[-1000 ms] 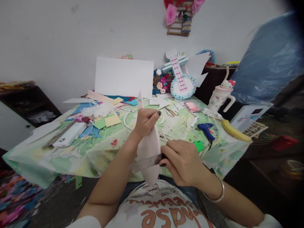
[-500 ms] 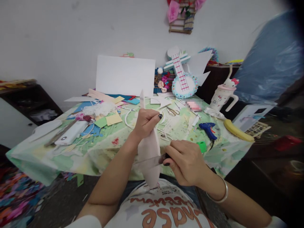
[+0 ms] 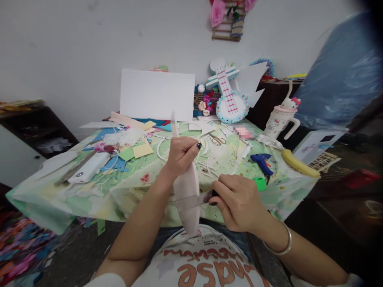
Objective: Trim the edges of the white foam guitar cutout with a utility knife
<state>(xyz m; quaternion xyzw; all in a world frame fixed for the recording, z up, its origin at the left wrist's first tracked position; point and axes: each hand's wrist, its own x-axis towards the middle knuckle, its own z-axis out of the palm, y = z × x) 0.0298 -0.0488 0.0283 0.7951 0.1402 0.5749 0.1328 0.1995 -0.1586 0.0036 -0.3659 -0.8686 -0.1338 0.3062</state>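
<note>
My left hand (image 3: 182, 154) is closed around the upper part of a long pale pink foam piece (image 3: 188, 199), which stands upright over my lap with its pointed tip above my fist. My right hand (image 3: 236, 201) is closed on the dark handle of a knife (image 3: 194, 200). The flat metal blade lies across the lower part of the foam piece, pointing left. Both hands are just in front of the near edge of the table (image 3: 89, 199).
The table holds paper scraps, a white power bank (image 3: 88, 167), scissors (image 3: 217, 140), a blue glue gun (image 3: 261, 162), a banana (image 3: 297, 164), a cartoon cup (image 3: 281, 117) and a craft banjo (image 3: 229, 99). A white board (image 3: 157, 95) leans on the wall.
The knife blade has slid to the right across the foam, so less of it sticks out on the left. Both hands have risen slightly.
</note>
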